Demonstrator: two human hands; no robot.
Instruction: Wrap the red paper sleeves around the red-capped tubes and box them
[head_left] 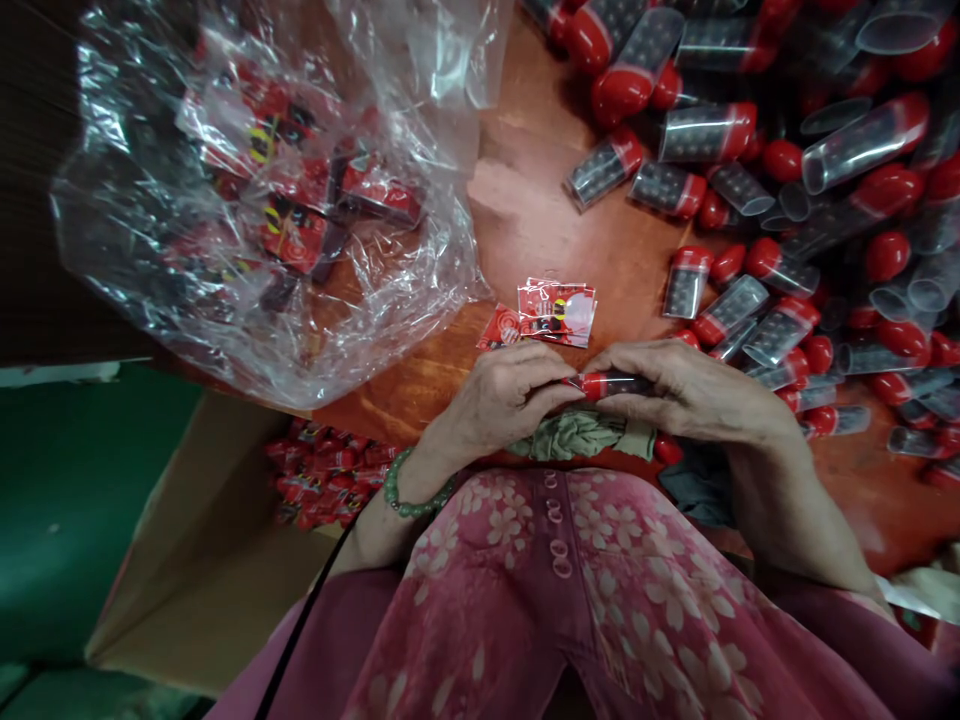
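Near the table's front edge, my left hand (504,397) pinches the red end of a small tube (616,384), where a bit of clear wrap shows. My right hand (686,388) is closed round the tube's dark, dotted body from the other side. Just beyond my fingers lie several red printed packets (559,312), partly overlapping. A crumpled green cloth (577,434) sits under and in front of my hands. One red cap (667,449) shows beside the cloth, below my right hand.
A large clear plastic bag (405,300) with red packets covers the table's left. Many red-capped clear tubes (709,132) are heaped on the right. Below the table's left edge, an open cardboard box (202,560) holds red packets (330,475). A dark cloth (699,487) lies near my right forearm.
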